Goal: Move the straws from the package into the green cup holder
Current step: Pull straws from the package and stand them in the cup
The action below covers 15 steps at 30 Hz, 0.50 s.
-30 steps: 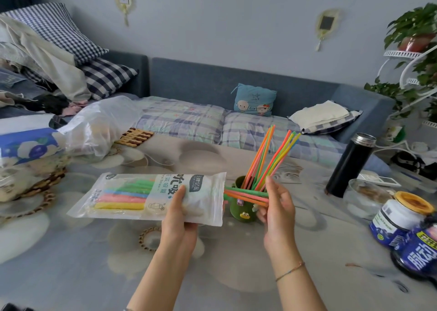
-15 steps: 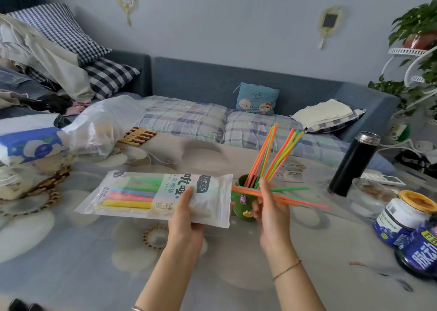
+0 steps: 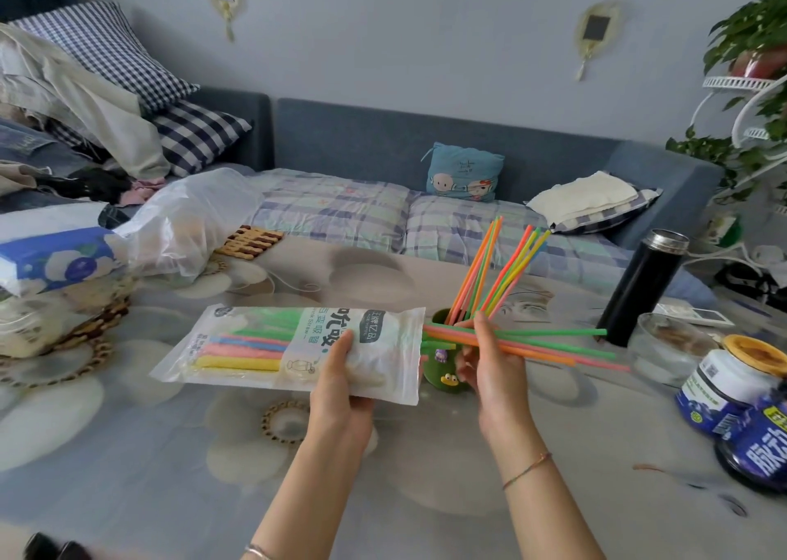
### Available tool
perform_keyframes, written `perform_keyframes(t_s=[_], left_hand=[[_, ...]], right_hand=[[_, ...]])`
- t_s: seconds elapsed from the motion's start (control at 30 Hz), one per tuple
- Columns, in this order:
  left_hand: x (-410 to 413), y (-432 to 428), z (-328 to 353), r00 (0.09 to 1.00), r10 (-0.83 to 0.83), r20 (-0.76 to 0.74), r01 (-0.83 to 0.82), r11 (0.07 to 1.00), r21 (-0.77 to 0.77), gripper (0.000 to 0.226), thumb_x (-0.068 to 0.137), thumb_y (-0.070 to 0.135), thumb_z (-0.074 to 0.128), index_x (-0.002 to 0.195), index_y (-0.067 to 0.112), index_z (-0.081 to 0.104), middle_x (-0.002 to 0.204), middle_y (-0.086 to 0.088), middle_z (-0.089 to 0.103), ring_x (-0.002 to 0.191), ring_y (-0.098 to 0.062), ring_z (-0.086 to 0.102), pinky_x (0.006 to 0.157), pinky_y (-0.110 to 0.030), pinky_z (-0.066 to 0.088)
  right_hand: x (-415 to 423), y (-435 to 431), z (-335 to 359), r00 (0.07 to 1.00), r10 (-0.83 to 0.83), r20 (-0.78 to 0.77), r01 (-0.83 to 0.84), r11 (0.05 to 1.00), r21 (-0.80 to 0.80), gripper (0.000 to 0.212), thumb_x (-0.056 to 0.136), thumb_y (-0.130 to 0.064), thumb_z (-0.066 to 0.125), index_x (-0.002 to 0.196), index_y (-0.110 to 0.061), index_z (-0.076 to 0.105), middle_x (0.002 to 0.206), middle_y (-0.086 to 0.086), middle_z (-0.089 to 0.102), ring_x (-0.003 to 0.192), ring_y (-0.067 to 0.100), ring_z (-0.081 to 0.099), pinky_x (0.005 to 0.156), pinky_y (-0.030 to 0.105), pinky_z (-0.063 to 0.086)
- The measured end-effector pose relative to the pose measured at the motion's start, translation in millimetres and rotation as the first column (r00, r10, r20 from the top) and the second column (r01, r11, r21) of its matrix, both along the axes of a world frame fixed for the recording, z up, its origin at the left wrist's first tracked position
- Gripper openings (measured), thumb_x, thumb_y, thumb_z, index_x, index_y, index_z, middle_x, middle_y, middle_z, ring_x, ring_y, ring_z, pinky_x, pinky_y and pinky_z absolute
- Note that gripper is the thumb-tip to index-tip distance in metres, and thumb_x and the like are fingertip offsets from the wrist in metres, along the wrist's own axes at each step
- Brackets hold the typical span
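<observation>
My left hand (image 3: 340, 372) holds the clear straw package (image 3: 255, 346) level above the table, its open end facing right. Coloured straws still lie inside the package. My right hand (image 3: 489, 359) pinches a bundle of green, orange and pink straws (image 3: 553, 346) that sticks out of the package mouth and reaches far to the right. The green cup holder (image 3: 443, 372) stands on the table just behind and between my hands, partly hidden by them. Several straws (image 3: 494, 270) stand upright in it, fanning out toward the sofa.
A black thermos (image 3: 639, 287) stands right of the cup holder, with a glass bowl (image 3: 668, 346) and blue-labelled jars (image 3: 724, 380) nearer the right edge. A plastic bag (image 3: 187, 223), tissue pack (image 3: 55, 257) and wooden coasters (image 3: 251, 240) sit at left. A sofa lies beyond the table.
My right hand has drawn the straw bundle rightward out of the package; far more of the straws' length now shows. The left hand keeps hold of the package.
</observation>
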<state>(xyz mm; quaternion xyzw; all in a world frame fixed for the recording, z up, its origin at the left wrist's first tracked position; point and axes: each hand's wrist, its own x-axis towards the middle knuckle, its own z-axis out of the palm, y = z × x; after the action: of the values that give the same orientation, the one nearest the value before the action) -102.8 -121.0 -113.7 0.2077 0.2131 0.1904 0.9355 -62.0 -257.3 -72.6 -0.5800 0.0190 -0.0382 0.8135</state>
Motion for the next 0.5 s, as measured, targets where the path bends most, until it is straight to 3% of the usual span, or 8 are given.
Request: perform_keyframes(t_s=[0.13,0.27,0.33,0.43,0.5], left_hand=[[-2.5,5.2,7.3,1.000,0.013,-0.004,-0.013,1.000,-0.005,0.055,0.082,0.017,0.069,0.135,0.013,0.052,0.131,-0.010,0.063,0.121,-0.032,0.059,0.105,-0.056,0.042],[-3.7,10.7,12.5,1.000,-0.008,-0.010,0.008,1.000,-0.017,0.053,0.085,0.019,0.066,0.135,0.015,0.051,0.131,-0.010,0.063,0.120,-0.035,0.059,0.102,-0.063,0.041],[-5.3,10.9,17.2,0.999,0.020,-0.025,-0.020,1.000,-0.023,0.048,0.088,0.016,0.062,0.135,0.016,0.050,0.130,-0.008,0.063,0.112,-0.029,0.062,0.094,-0.055,0.050],[-7.0,10.2,20.6,1.000,0.019,-0.019,-0.019,1.000,-0.015,0.044,0.091,0.015,0.059,0.134,0.018,0.050,0.112,-0.005,0.067,0.087,-0.020,0.065,0.065,-0.039,0.058],[-6.4,9.6,19.9,1.000,0.009,-0.015,-0.009,1.000,-0.013,0.046,0.091,0.015,0.059,0.135,0.018,0.049,0.102,-0.002,0.067,0.081,-0.018,0.065,0.064,-0.038,0.057]], right_hand=[[13.1,-18.4,13.9,0.988,-0.119,0.100,0.117,0.993,0.023,0.040,0.097,-0.029,0.044,0.064,-0.011,0.058,0.034,-0.004,0.045,0.031,0.007,0.038,0.033,0.016,0.029],[26.3,-40.9,33.9,0.961,-0.200,0.193,0.188,0.979,0.083,0.043,0.099,-0.029,0.038,0.062,-0.013,0.053,0.040,-0.006,0.055,0.029,0.005,0.038,0.032,0.017,0.028],[34.5,-49.7,44.8,0.938,-0.245,0.244,0.239,0.969,0.053,0.044,0.099,-0.030,0.037,0.062,-0.014,0.052,0.045,-0.007,0.058,0.029,0.004,0.038,0.031,0.016,0.028],[52.9,-57.5,56.3,0.906,-0.229,0.356,0.287,0.951,-0.118,0.044,0.099,-0.032,0.036,0.062,-0.015,0.052,0.053,0.002,0.052,0.030,0.003,0.040,0.032,0.016,0.030],[64.6,-56.0,58.4,0.902,-0.150,0.405,0.288,0.909,-0.303,0.045,0.099,-0.036,0.035,0.063,-0.015,0.053,0.051,0.005,0.045,0.033,0.003,0.042,0.035,0.017,0.034]])
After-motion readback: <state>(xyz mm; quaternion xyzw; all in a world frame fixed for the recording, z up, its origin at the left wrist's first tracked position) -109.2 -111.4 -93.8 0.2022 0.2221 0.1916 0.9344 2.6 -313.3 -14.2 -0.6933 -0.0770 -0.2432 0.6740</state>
